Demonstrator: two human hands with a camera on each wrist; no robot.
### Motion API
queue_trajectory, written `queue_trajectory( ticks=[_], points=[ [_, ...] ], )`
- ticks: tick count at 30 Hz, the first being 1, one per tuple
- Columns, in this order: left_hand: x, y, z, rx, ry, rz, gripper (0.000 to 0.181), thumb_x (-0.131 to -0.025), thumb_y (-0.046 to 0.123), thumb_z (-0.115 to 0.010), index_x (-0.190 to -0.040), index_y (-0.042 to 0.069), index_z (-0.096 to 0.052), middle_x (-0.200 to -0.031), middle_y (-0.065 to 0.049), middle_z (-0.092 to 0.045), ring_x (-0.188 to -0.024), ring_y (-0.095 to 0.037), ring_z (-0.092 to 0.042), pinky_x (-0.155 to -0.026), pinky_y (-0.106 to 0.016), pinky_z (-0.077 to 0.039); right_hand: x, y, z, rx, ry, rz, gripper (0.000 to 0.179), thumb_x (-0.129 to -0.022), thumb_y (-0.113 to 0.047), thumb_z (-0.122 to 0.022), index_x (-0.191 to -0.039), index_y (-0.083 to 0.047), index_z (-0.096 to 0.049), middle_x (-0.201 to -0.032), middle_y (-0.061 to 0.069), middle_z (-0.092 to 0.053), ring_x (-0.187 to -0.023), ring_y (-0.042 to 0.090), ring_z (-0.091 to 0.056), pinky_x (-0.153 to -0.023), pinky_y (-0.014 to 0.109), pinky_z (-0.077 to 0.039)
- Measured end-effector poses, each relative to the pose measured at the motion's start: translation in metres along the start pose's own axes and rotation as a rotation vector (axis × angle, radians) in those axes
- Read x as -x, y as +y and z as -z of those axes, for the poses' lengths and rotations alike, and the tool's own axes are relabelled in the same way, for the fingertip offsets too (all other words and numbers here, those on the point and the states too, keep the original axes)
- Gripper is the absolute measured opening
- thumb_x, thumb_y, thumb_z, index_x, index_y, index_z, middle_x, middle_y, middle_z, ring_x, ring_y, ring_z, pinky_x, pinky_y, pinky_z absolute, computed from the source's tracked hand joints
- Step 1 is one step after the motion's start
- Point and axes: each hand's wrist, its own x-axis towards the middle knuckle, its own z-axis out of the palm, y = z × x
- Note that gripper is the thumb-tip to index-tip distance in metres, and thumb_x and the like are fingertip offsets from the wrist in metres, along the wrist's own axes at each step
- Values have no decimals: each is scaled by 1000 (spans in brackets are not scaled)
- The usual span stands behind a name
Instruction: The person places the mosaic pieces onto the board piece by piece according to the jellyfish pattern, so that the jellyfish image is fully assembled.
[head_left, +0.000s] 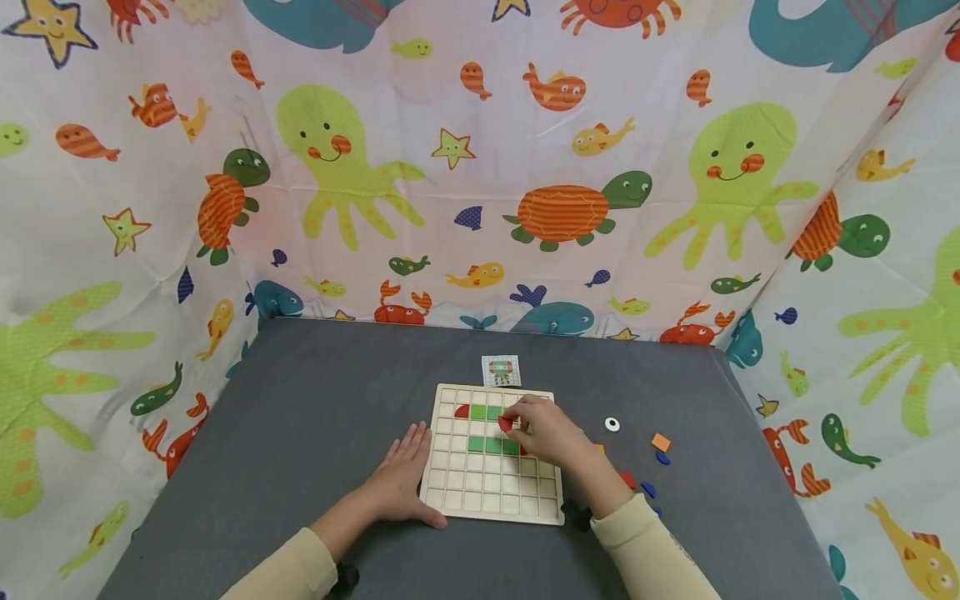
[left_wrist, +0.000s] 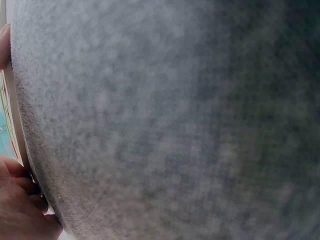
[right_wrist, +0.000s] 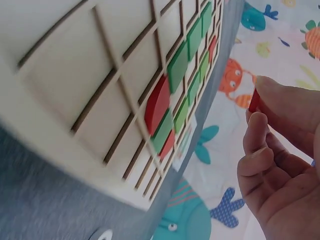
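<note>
A wooden grid board [head_left: 472, 502] lies on the grey table. My right hand [head_left: 551, 429] pinches a small red piece with a curved edge [head_left: 506, 424] between thumb and fingertips, above the board's upper rows. The right wrist view shows the held red piece [right_wrist: 254, 101] edge-on, apart from the board. Green squares [head_left: 492, 445] and red curved pieces [head_left: 461, 411] sit in two rows of cells, partly covered by the right hand. My left hand [head_left: 397, 482] rests at the board's left edge, fingers extended and thumb by the lower corner. Grey blur fills most of the left wrist view.
A small printed pattern card [head_left: 487, 379] lies just beyond the board. To the right are a white ring [head_left: 612, 424], an orange square [head_left: 661, 442], blue pieces [head_left: 648, 490] and a red piece [head_left: 627, 479]. A sea-animal curtain [head_left: 465, 225] surrounds the table.
</note>
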Motion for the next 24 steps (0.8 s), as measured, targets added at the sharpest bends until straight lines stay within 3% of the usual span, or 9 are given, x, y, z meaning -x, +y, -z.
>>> queue_trajectory(
  ticks=[7,11,18,24],
  points=[
    [0,-1,1,56,4,-26,149,-59,71,-86,-160,-3,-7,-169,-21,-2,-157,-37,1,-122,-61,-8,-17,-16,-15,-19,-51,35,20,-91,-10,-76,-110,-7,-75,-103,7,-68,-80,15,-61,-69,26,-52],
    [-1,-2,0,44,7,-18,148,-59,72,-86,-161,-3,-8,-169,-20,-2,-157,-36,0,-123,-60,-8,-25,-24,-28,6,-71,37,20,-91,-13,-76,-110,-8,-76,-104,5,-69,-81,14,-62,-71,26,-52],
    [-2,-3,-2,-2,-6,9,149,-58,74,-84,-162,1,-6,-170,-18,0,-157,-33,0,-124,-57,-10,-37,-36,-50,126,-85,39,19,-90,-19,-77,-108,-14,-78,-100,-1,-71,-82,10,-61,-72,25,-53],
    [-2,-3,-2,-3,0,0,148,-59,74,-84,-162,1,-7,-170,-17,-1,-157,-33,0,-124,-56,-10,-43,-43,-57,207,-119,34,17,-89,-18,-78,-105,-15,-79,-98,-2,-71,-83,11,-63,-72,28,-53]
  ],
)
